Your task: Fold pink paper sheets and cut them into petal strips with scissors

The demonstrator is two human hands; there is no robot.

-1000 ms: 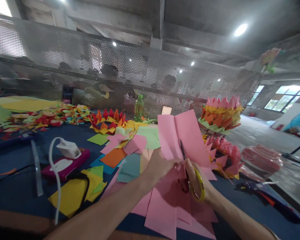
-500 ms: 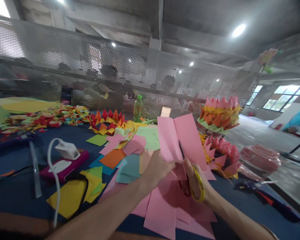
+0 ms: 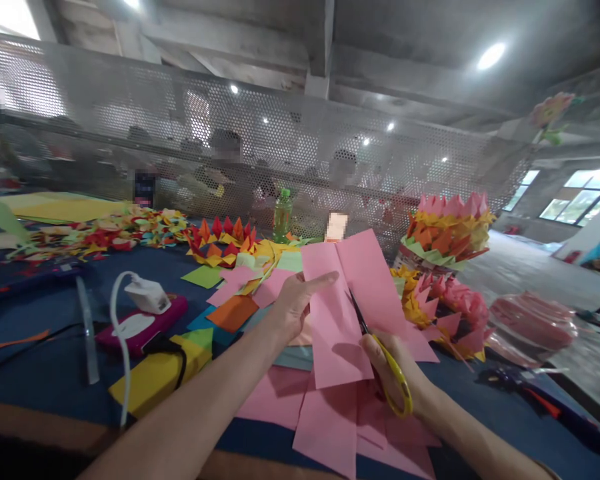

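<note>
A pink paper sheet [image 3: 333, 320], slit partway up its middle, stands raised in front of me. My left hand [image 3: 300, 300] pinches its left half between thumb and fingers, with the thumb lying across the front. Yellow-handled scissors [image 3: 397, 380] are gripped in my right hand [image 3: 393, 363], their dark blades within the slit between the two halves. How far the blades are parted I cannot tell. Below both hands, more pink paper pieces [image 3: 325, 430] overlap on the dark blue table.
To the left lie a magenta power strip [image 3: 167, 313] with a white charger [image 3: 147, 293] and cables, and yellow paper [image 3: 145, 387]. Folded-paper rings [image 3: 223, 243], a green bottle [image 3: 283, 217] and paper scraps sit behind. Right are a layered paper lotus [image 3: 445, 233] and a glue gun [image 3: 545, 400].
My left hand has moved up and left along the sheet, away from the scissors. The sheet's left half now hangs lower and more fully in view. My right hand has shifted slightly down.
</note>
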